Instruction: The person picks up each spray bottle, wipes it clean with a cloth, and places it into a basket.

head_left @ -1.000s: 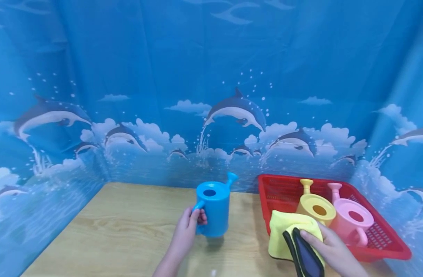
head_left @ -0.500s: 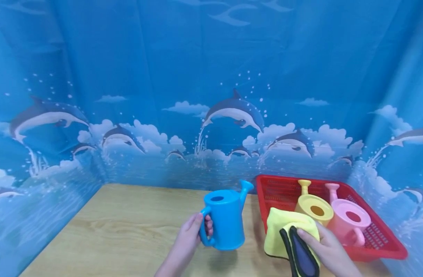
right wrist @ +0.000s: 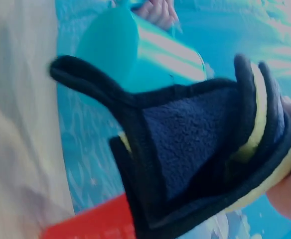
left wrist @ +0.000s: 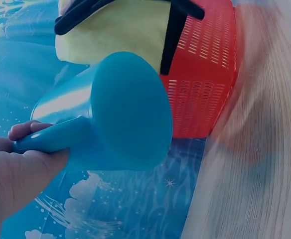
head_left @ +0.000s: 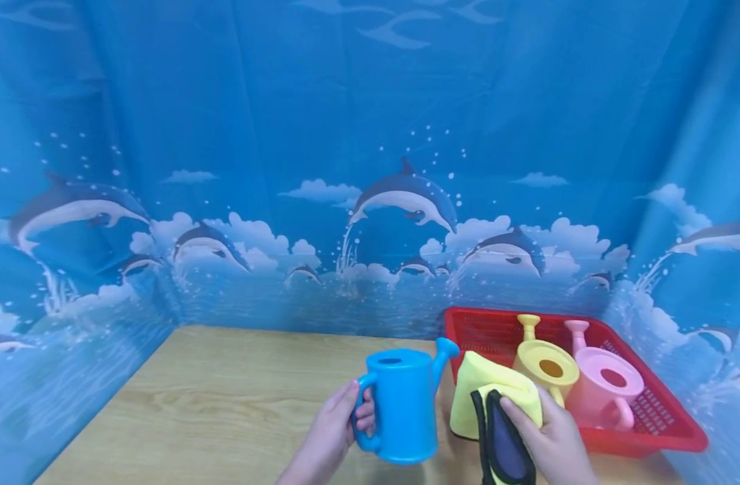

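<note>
My left hand (head_left: 332,426) grips the handle of a blue watering can (head_left: 405,407), its spout pointing right. In the left wrist view the can's flat base (left wrist: 133,112) faces the camera, lifted off the wooden surface. My right hand (head_left: 554,431) holds a folded cloth (head_left: 497,391), yellow on one side and dark grey-blue on the other, with black edging. The cloth hangs just right of the can, in front of the basket's near left side. In the right wrist view the dark side of the cloth (right wrist: 190,144) shows, with the can (right wrist: 135,50) behind it.
A red plastic basket (head_left: 666,438) stands at the right on a wooden table (head_left: 224,404). Inside it are a yellow watering can (head_left: 548,367) and a pink watering can (head_left: 609,384). A blue dolphin-print curtain (head_left: 321,168) surrounds the table at the back and sides.
My left hand has brought the blue watering can rightward and nearer, toward the cloth. The right hand with the cloth has shifted slightly left.
</note>
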A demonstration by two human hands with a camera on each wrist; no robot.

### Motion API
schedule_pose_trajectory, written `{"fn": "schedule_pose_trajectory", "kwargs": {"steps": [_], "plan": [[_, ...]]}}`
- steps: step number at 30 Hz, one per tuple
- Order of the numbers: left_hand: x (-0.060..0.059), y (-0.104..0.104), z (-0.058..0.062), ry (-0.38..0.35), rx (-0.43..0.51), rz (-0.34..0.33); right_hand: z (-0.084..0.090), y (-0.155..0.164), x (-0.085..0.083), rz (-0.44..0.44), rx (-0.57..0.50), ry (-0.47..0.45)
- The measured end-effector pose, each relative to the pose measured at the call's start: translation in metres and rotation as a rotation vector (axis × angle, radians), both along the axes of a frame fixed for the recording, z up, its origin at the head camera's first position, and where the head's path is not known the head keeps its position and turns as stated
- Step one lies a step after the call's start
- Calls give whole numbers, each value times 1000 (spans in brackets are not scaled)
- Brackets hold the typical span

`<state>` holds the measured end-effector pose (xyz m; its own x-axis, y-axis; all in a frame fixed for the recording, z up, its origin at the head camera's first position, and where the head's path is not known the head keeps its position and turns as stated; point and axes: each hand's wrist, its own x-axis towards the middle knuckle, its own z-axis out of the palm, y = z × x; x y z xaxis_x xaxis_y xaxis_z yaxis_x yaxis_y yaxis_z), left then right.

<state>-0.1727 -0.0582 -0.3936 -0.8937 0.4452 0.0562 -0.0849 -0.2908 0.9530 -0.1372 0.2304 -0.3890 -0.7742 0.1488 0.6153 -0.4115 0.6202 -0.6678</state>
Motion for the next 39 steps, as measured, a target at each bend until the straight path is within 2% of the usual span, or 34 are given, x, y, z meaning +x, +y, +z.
{"fn": "schedule_pose_trajectory", "kwargs": {"steps": [4,8,13,19,24,27,34,39], "plan": [[2,4,2,-13,30,-20,-1,-17,3,-50,-27,73],[6,7,2,-30,25,-25,0,-37,6,-40,-19,200],[9,12,2,-20,52,-40,0,-52,0,112,97,370],[14,20,2,-2,106,-60,-8,-63,-14,303,310,591],[20,27,4,42,123,-74,-13,-69,-23,420,549,629],[22,28,5,52,121,-77,-15,-70,-25,435,640,630],[25,24,6,33,166,-135,-15,-69,-25,443,730,605],[26,23,4,15,228,-166,-17,-70,-24,483,684,641]]}}
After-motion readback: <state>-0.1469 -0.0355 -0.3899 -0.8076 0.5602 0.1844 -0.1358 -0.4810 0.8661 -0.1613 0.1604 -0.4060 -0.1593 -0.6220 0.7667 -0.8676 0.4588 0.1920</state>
